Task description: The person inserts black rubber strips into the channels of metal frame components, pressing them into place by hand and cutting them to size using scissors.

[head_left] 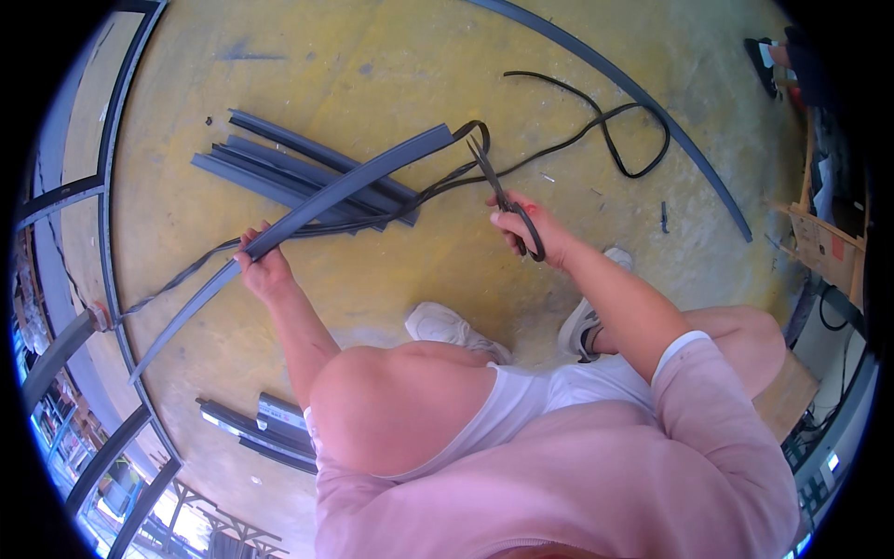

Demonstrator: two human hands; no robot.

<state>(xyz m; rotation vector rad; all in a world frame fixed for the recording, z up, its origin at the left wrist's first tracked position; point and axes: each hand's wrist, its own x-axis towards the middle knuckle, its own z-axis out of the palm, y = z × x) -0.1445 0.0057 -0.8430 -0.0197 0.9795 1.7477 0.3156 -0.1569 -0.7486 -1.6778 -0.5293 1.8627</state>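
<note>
My left hand [265,271] is closed around a long grey metal profile [372,173], raised at a slant across the view. At the profile's far end a black rubber sealing strip [483,136] comes out and bends over. In my right hand [533,228] is a pair of scissors [490,171], with fingers at the black handles. The blades point up beside the bent strip, slightly parted; whether they touch it I cannot tell. More black strip [566,144] trails over the floor in loops and passes under the profile.
Several grey profiles [270,177] lie stacked on the yellowish floor beneath the held one. A long curved-looking profile [643,98] lies at the far right. Shorter pieces [279,433] are near my left knee. Metal frames [107,233] stand left. Another person's foot [762,70] and a cardboard box [824,244] are right.
</note>
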